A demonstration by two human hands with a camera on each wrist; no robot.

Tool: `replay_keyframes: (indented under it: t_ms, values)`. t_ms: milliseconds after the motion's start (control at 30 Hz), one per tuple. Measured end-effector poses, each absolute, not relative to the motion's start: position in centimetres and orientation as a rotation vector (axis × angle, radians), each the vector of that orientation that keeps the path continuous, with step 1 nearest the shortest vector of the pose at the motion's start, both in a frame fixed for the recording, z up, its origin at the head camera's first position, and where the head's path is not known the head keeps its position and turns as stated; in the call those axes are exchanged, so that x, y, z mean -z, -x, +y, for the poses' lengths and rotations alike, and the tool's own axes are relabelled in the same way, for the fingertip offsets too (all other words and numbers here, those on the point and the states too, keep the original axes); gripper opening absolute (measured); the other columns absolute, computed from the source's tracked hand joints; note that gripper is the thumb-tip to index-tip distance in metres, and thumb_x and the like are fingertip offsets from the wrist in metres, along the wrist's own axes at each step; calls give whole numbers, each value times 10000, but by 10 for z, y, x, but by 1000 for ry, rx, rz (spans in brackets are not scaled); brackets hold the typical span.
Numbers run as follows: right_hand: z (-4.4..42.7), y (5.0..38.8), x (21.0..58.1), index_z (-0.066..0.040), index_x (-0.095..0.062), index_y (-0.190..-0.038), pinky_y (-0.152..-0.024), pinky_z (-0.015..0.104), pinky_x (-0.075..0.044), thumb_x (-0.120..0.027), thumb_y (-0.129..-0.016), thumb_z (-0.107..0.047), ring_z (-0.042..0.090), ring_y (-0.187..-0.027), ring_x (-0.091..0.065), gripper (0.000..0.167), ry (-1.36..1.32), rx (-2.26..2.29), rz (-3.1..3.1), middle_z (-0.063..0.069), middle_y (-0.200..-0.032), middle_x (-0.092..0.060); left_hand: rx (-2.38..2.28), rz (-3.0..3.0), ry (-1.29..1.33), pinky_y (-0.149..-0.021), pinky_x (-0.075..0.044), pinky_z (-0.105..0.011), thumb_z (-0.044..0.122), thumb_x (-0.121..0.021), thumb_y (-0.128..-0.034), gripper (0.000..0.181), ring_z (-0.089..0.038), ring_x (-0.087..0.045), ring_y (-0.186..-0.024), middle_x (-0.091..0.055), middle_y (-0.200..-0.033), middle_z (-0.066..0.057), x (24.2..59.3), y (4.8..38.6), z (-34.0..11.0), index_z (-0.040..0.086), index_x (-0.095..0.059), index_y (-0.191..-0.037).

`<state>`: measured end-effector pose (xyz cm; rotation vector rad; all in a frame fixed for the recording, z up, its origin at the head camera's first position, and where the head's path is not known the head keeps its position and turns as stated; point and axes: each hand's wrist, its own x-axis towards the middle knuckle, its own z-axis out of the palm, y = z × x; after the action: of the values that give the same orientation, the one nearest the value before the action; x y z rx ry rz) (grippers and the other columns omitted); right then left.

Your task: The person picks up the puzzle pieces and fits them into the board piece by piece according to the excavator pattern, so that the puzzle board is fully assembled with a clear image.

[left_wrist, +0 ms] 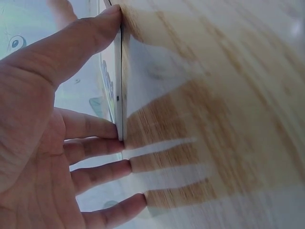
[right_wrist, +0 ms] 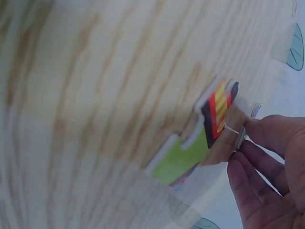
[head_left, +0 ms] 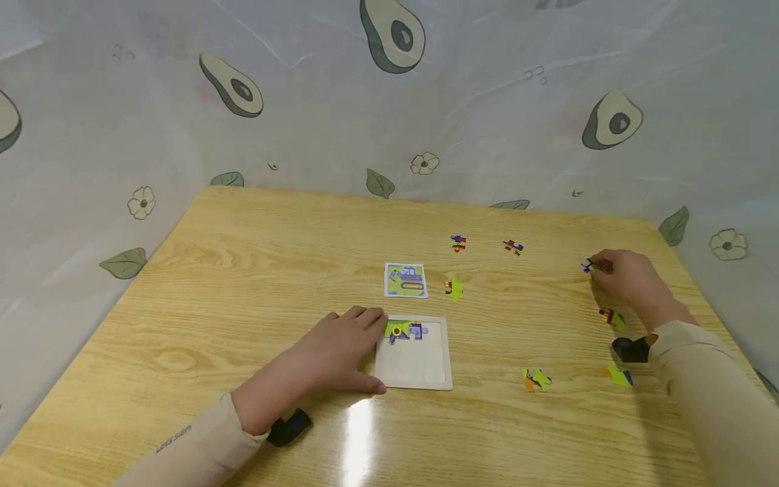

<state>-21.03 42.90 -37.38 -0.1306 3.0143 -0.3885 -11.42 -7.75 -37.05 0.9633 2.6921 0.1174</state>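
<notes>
My right hand (head_left: 629, 281) pinches a purple and green puzzle piece (head_left: 587, 266) between thumb and fingertips at the table's right side. In the right wrist view only the thin edge of that piece shows. Beneath that wrist lies a green, red and black piece (right_wrist: 200, 143). The left hand (head_left: 335, 348) rests with fairly straight fingers against the left edge of a white puzzle tray (head_left: 449, 358), thumb by its near corner. Joined pieces (head_left: 404, 331) with a yellow wheel and a blue cab fill part of the tray's top row.
A small picture card (head_left: 406, 281) of an excavator lies beyond the tray, a green piece (head_left: 454, 289) beside it. Loose pieces lie farther back (head_left: 513, 247) and nearer the front right, among them a green and orange piece (head_left: 537, 380). A patterned curtain (head_left: 316, 122) hangs behind the table.
</notes>
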Motion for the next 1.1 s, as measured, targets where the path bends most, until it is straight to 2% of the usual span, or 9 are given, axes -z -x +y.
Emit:
replay_keyframes:
  t_ms: [333, 600, 867, 1100]
  values:
    - [429, 212, 374, 247, -553, -1258, -871, 666, -511, -549, -995, -62, 555, -993, -642, 406, 238, 326, 3017, 415, -1107, -642, -120, 2702, -983, -1105, -476, -590, 687, -750, -849, 1066, -291, -421, -1514, -418, -1657, -88, 374, 116, -78, 53, -372, -1618]
    - [429, 212, 374, 256, -557, -1266, -893, 678, -517, -558, -993, -87, 586, -1035, -637, 439, 237, 317, 3006, 432, -1137, -648, -124, 2690, -976, -1116, -466, -599, 683, -751, -851, 1065, -294, -414, -1520, -409, -1665, -87, 374, 116, -77, 56, -367, -1622]
    - [418, 209, 365, 229, -563, -1308, -911, 695, -503, -575, -1021, -144, 599, -1088, -613, 471, 240, 362, 3021, 441, -1213, -626, -122, 2690, -975, -1114, -468, -592, 673, -754, -854, 1062, -296, -415, -1517, -409, -1664, -91, 374, 115, -77, 48, -366, -1621]
    - [392, 205, 354, 189, -583, -1317, -876, 646, -511, -630, -1025, -161, 516, -1055, -614, 458, 300, 369, 3037, 394, -1192, -615, -126, 2688, -959, -1116, -466, -597, 668, -762, -849, 1069, -303, -417, -1517, -408, -1664, -97, 374, 113, -78, 43, -365, -1620]
